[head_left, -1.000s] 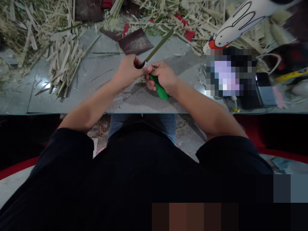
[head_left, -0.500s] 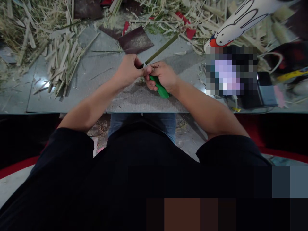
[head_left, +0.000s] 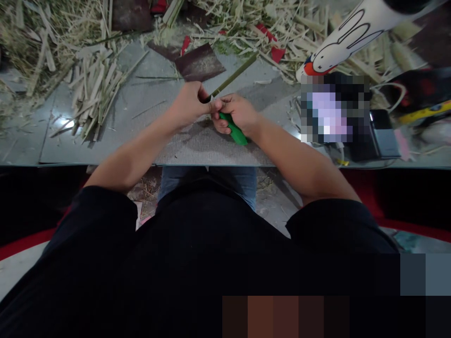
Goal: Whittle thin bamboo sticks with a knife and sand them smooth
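Shavings [head_left: 236, 28] were found heaped along the far side of the counter [head_left: 58, 152], and a loose pile of pale strips [head_left: 93, 94] was noted at the left. On the near edge of the shavings, a dark reddish sheet [head_left: 199, 63] was observed, with a red scrap [head_left: 277, 54] recorded to its right.

At the centre, both hands were held close together above the counter. An olive strip [head_left: 239, 73] was pinched by the curled left hand [head_left: 190, 104], its free length directed to the far right. A green-handled tool [head_left: 237, 134] was enclosed by the right hand [head_left: 244, 112], its butt directed to the near right. The point where strip and tool were brought together was largely hidden by the fingers; contact could not be confirmed.

To the far right, a white cylinder [head_left: 340, 44] printed with a rabbit outline was seen tilted. Nearer, a dark flat device [head_left: 386, 134] and a blurred yellow object [head_left: 424, 111] were recorded.
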Action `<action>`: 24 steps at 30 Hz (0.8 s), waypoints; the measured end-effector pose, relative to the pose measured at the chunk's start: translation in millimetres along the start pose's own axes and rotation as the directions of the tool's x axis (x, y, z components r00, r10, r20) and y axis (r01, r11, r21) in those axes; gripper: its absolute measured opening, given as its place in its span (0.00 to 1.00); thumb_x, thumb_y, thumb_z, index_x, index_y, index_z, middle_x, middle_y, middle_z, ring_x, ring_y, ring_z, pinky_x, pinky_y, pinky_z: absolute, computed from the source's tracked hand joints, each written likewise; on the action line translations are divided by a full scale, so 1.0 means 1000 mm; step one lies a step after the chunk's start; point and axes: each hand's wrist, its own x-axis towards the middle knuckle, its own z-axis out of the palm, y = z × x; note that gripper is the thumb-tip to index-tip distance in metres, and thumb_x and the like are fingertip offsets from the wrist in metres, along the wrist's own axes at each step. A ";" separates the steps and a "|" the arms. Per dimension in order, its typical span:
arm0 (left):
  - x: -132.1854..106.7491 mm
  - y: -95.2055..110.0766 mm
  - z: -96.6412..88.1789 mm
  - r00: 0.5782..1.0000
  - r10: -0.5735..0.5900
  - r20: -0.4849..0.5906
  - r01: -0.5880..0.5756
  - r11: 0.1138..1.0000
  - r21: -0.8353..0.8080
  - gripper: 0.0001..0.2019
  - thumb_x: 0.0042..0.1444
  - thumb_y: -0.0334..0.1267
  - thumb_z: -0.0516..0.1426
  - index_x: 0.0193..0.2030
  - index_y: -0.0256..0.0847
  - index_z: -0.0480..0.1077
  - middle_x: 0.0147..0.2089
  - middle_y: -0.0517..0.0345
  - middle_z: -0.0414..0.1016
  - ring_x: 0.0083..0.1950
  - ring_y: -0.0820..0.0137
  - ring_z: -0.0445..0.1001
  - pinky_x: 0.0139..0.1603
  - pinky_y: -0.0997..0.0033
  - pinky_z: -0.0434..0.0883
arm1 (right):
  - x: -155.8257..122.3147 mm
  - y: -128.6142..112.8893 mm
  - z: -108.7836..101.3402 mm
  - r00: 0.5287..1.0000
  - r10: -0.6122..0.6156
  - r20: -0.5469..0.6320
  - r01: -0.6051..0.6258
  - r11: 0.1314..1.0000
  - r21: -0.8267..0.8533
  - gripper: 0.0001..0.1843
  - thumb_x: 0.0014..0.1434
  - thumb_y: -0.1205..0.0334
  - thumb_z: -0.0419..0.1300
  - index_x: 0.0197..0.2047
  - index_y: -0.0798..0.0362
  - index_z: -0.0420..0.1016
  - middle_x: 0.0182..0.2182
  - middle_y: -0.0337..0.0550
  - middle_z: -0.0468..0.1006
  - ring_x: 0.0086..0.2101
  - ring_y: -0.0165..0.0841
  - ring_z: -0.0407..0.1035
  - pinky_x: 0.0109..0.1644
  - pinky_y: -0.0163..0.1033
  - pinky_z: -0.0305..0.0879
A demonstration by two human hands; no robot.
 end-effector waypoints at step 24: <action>0.000 0.001 0.001 1.000 -0.019 0.013 0.019 0.999 -0.030 0.35 0.48 0.64 0.81 0.27 0.51 0.61 0.26 0.63 0.59 0.32 0.64 0.62 0.36 0.60 0.53 | -0.003 -0.002 0.003 1.000 0.014 0.020 -0.015 1.000 0.019 0.24 0.82 0.55 0.59 0.30 0.47 0.65 0.19 0.34 0.57 0.18 0.32 0.46 0.18 0.35 0.50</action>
